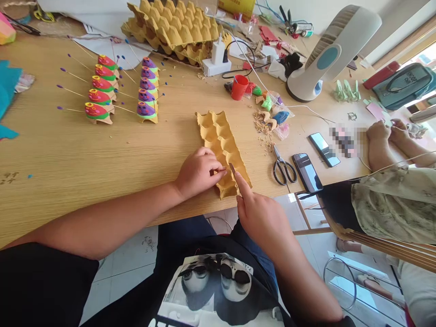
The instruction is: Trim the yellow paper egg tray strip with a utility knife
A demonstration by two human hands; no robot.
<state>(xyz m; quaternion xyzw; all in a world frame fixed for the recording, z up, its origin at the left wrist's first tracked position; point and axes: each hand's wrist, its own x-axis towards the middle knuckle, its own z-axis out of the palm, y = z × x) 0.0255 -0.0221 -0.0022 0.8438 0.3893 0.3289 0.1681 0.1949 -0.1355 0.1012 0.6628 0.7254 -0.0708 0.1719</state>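
A yellow egg carton strip (225,141), two cups wide, lies near the front edge of the wooden table. My left hand (201,170) rests on its left side, with curled fingers gripping the carton near its front end. My right hand (260,213) is closed around a small knife (232,168). The forefinger lies stretched along the blade, whose tip touches the carton between the cups; the handle is hidden in my palm. Black-handled scissors (284,165) lie to the right of the carton.
Painted egg-carton pieces with sticks, red-green ones (98,111) and purple ones (147,109), stand in two rows. Stacked egg trays (173,27), a red cup (240,87), a white lamp-like device (327,56) and two phones (307,172) surround the work. Another person's hands (384,136) are at right.
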